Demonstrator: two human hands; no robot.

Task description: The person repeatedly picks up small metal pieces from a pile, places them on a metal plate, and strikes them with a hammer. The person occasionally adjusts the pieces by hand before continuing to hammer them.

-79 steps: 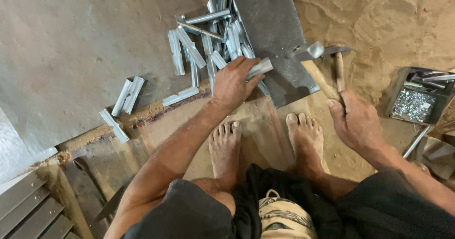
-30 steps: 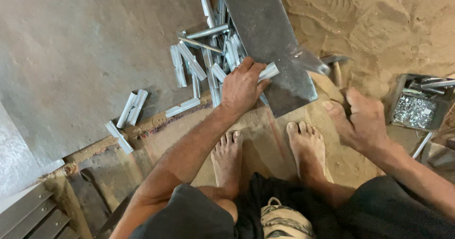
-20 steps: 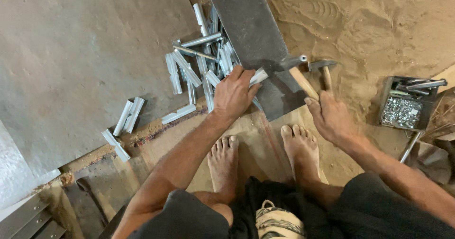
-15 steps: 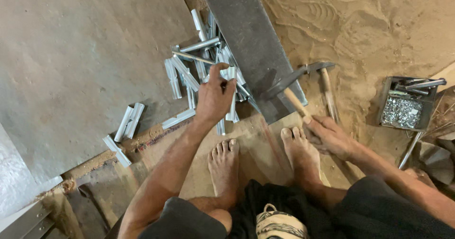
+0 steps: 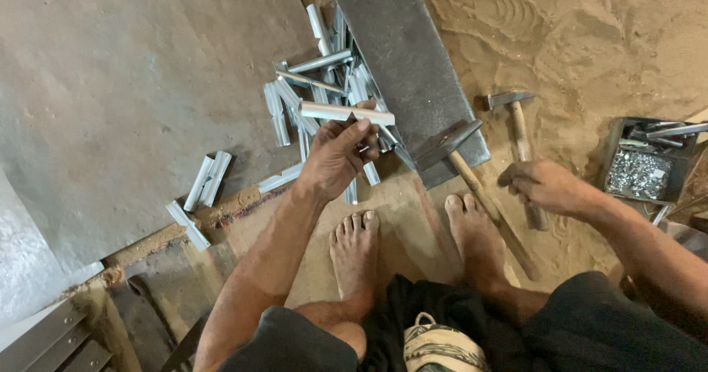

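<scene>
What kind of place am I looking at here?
Likely an informal metal workshop on a sandy floor: a pile of cut metal strips, two hammers, a steel plate, a box of small fasteners.

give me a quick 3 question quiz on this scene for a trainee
1. True or false: the left hand holds a short silvery metal strip lifted above the pile of metal pieces.
2. Multiple choice: how many hammers lie on the ground? A) none B) one C) two
3. Fill in: the right hand holds nothing and hovers over the handle of the smaller ____.

Key:
1. True.
2. C: a larger hammer with its head on the dark steel plate, and a smaller one on the sand.
3. hammer.
</scene>
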